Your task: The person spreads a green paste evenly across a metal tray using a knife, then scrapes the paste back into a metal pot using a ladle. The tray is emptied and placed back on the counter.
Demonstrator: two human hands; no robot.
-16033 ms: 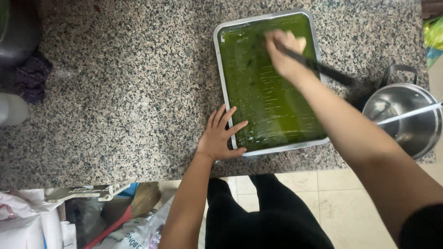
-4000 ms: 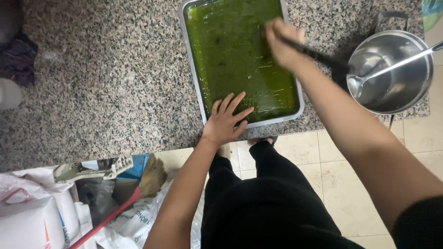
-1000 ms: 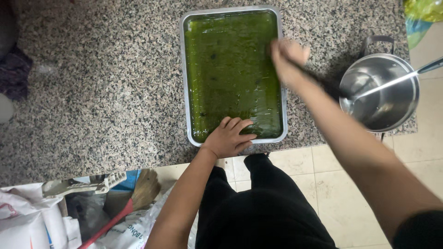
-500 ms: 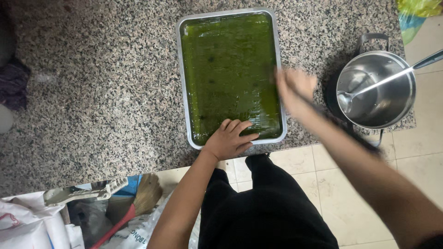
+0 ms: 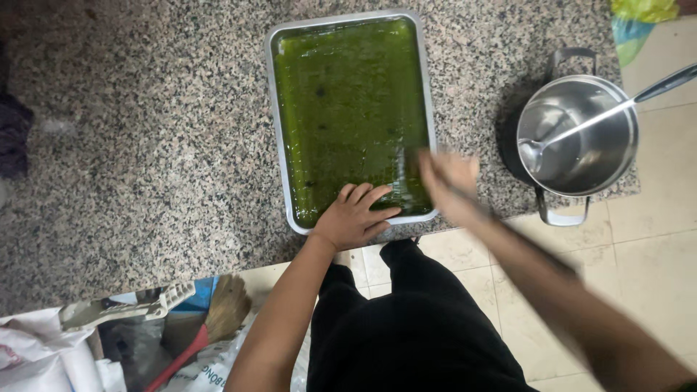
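A rectangular metal tray (image 5: 270, 109) filled with a smooth green jelly-like layer (image 5: 348, 101) lies on the speckled granite counter (image 5: 145, 145). My left hand (image 5: 356, 218) rests flat on the tray's near rim, fingers spread onto the green surface. My right hand (image 5: 449, 180) is motion-blurred at the tray's near right corner. It seems to grip a dark thin utensil (image 5: 530, 243) that runs back along my forearm; the blur hides its shape.
A steel pot (image 5: 624, 156) with a ladle (image 5: 581, 123) in it stands at the counter's right end. A dark cloth (image 5: 13, 141) lies at the far left. Below the counter edge are a broom (image 5: 210, 319), white sacks (image 5: 43, 356) and tiled floor.
My right hand has swept from the tray's far right side down to its near right corner. My left hand moved from beside the tray onto its near rim.
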